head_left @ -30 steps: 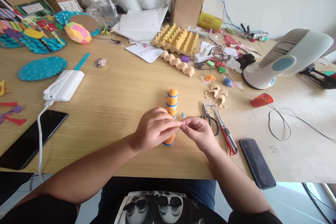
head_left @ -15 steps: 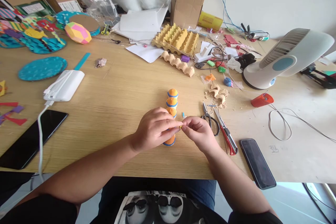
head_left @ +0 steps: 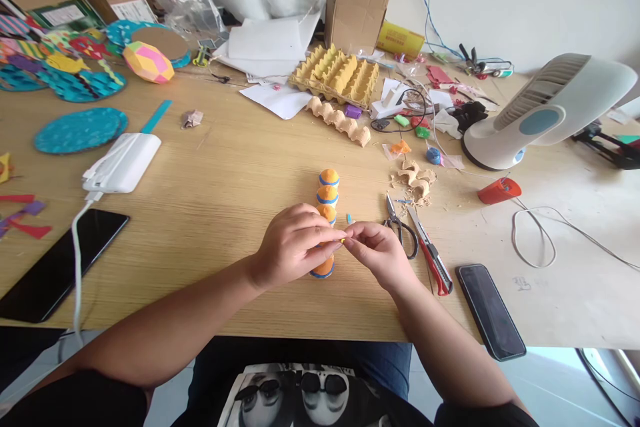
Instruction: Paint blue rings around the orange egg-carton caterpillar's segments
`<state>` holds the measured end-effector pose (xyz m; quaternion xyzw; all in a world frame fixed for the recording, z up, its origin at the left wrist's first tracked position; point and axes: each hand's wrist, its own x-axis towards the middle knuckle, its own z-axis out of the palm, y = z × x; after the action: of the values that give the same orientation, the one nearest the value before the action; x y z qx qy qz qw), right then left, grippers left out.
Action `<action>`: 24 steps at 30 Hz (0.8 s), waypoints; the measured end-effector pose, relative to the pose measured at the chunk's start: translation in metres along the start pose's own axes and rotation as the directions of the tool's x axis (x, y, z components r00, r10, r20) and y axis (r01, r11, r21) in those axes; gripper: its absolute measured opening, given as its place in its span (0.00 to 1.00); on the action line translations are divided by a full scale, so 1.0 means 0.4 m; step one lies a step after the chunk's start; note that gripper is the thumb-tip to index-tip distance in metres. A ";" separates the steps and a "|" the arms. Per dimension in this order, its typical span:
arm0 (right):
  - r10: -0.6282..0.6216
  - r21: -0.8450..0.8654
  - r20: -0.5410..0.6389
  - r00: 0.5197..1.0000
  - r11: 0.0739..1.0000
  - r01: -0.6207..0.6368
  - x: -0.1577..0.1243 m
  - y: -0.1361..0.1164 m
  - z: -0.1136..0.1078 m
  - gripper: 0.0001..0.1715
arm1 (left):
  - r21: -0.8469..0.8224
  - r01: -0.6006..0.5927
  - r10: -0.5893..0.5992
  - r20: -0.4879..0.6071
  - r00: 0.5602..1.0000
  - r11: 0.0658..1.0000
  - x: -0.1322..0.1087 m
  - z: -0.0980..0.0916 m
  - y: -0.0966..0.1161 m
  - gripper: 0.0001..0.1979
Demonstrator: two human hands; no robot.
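My left hand (head_left: pixel 299 245) and my right hand (head_left: pixel 379 253) meet fingertip to fingertip over the desk. Between their pinched tips shows a tiny yellow piece (head_left: pixel 343 240), perhaps soft clay; its full shape is hidden by the fingers. Under my left hand lies a row of orange domes with blue rims (head_left: pixel 328 195), looking like a painted egg-carton strip. My fingers cover its middle part. A small light-blue bit (head_left: pixel 349 219) lies just beyond my right fingertips.
Scissors (head_left: pixel 401 227), a red box cutter (head_left: pixel 433 257) and a phone (head_left: pixel 490 310) lie right of my hands. Farther back are a bare egg-carton strip (head_left: pixel 339 121), a yellow egg tray (head_left: pixel 335 77) and a white fan (head_left: pixel 540 113). At left are a power bank (head_left: pixel 123 163) and a black phone (head_left: pixel 65 263).
My right fingertips have shifted very slightly to the left at the yellow piece. Everything else stays where it was.
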<state>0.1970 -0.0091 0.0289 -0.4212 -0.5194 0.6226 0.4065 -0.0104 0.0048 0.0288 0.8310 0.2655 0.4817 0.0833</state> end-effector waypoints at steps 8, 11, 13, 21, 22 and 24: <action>-0.004 -0.015 0.001 1.000 1.000 0.004 0.001 -0.001 0.001 0.19 | -0.011 0.011 -0.011 -0.002 1.000 1.000 0.003 -0.001 0.001 0.07; -0.007 -0.034 0.004 1.000 0.999 0.007 0.001 -0.002 0.001 0.20 | -0.025 0.013 -0.013 0.000 1.000 1.000 0.004 0.000 0.000 0.07; -0.009 -0.035 0.001 1.000 0.999 0.009 0.001 -0.004 0.001 0.20 | -0.032 0.016 -0.016 0.002 1.000 0.999 0.004 0.001 -0.001 0.07; -0.013 -0.026 0.000 1.000 1.000 0.013 0.001 -0.005 0.000 0.19 | -0.084 0.063 -0.064 -0.006 0.998 0.994 0.006 0.005 -0.002 0.06; -0.017 -0.026 -0.004 1.000 1.000 0.017 0.001 -0.004 -0.001 0.19 | -0.093 0.072 -0.073 -0.007 0.997 0.993 0.006 0.005 -0.002 0.05; -0.021 -0.021 -0.007 1.000 1.000 0.020 0.000 -0.002 -0.003 0.18 | -0.112 0.085 -0.087 -0.013 0.996 0.990 0.007 0.005 -0.001 0.05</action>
<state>0.1981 -0.0085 0.0297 -0.4224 -0.5286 0.6113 0.4104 -0.0077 0.0069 0.0298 0.8085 0.2745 0.4991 0.1480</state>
